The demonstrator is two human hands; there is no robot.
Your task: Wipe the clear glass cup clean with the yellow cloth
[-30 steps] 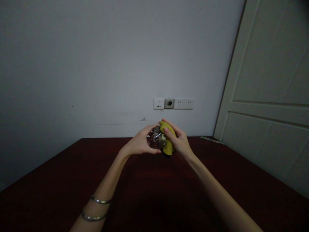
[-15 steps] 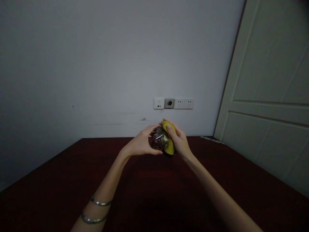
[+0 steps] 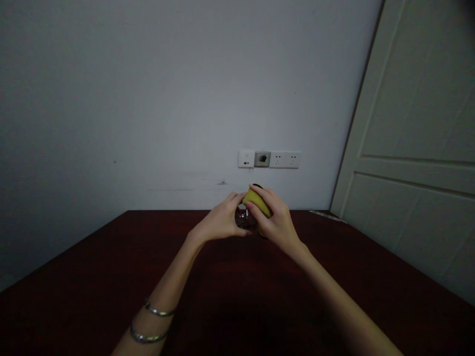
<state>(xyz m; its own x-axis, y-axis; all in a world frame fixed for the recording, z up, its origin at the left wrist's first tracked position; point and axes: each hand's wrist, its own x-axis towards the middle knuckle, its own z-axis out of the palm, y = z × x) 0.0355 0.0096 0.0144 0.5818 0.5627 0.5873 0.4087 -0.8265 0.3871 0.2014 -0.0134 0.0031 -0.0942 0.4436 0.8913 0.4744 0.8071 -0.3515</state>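
Observation:
Above the table's far part, my left hand curls around a clear, shiny glass container, thumb below and fingers on top. My right hand grips a folded yellow cloth and presses it against the container's right side. The cloth and my right fingers cover much of the container, so its exact kind is hard to make out. A dark edge peeks out above and below my right hand. Two silver bangles circle my left forearm.
The dark red table stretches back to a pale wall. Sockets and switch plates are set in the wall behind my hands. A panelled white door stands at right. A thin flat strip lies at the table's far right edge.
The yellow cloth has shifted up and left over the container, now hiding more of it. My right hand has turned with it. My left hand keeps its hold.

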